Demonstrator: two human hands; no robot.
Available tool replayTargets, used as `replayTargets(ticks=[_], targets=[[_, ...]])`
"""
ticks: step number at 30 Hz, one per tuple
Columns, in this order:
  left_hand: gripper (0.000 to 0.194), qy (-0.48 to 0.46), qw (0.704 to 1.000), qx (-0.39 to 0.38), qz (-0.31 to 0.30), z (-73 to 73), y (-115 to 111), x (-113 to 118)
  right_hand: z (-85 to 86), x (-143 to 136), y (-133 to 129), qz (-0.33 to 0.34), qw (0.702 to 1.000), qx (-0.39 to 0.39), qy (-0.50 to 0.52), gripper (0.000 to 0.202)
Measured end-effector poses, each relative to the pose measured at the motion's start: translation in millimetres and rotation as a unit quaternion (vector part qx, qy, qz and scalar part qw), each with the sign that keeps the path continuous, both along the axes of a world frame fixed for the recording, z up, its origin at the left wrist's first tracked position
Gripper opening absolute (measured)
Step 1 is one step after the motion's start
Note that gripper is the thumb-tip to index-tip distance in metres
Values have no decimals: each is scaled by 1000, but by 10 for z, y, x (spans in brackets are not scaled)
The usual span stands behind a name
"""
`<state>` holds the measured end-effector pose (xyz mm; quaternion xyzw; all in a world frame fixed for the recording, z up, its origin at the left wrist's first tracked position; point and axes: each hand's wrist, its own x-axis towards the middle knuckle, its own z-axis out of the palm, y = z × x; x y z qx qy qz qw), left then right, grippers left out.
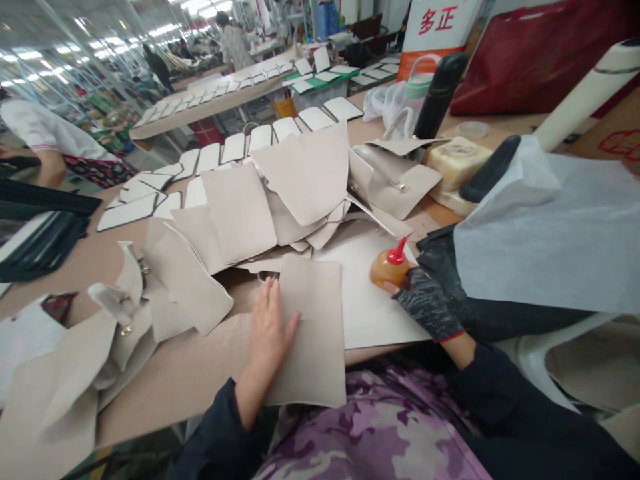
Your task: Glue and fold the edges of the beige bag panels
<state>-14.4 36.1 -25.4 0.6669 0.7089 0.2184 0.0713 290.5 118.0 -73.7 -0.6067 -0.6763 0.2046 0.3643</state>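
Note:
My bare left hand lies with its fingers stretched out on the left edge of a beige leather-like panel, which overhangs the table's near edge. In a dark grey knitted glove with a red cuff, my right hand grips a squeeze bottle of amber liquid with a red pointed nozzle. The bottle is tilted above a large pale sheet. Behind the panel, a loose heap of similar beige pieces is piled up. Folded pieces with small gold-coloured metal fittings lie to the left.
Dark-edged white panels line the table's far side. At the right stand a black flask, a yellowish block, a long white cylinder and a red bag. White sheeting covers something dark. A person in white bends at the left.

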Motion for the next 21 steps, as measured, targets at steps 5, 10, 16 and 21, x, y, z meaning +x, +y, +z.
replayTargets(ticks=[5, 10, 16, 21], targets=[[57, -255, 949, -144, 115, 20, -108, -197, 49, -87, -403, -65, 993, 95, -36, 40], [48, -385, 904, -134, 130, 272, -294, -100, 185, -734, -697, 27, 966, -136, 218, 35], [42, -290, 937, 29, 193, 459, -566, -190, 583, -1412, -666, 149, 928, -134, 314, 34], [33, -125, 958, 142, 216, 393, -728, -251, 860, -1671, -600, 203, 953, -54, 218, 25]])
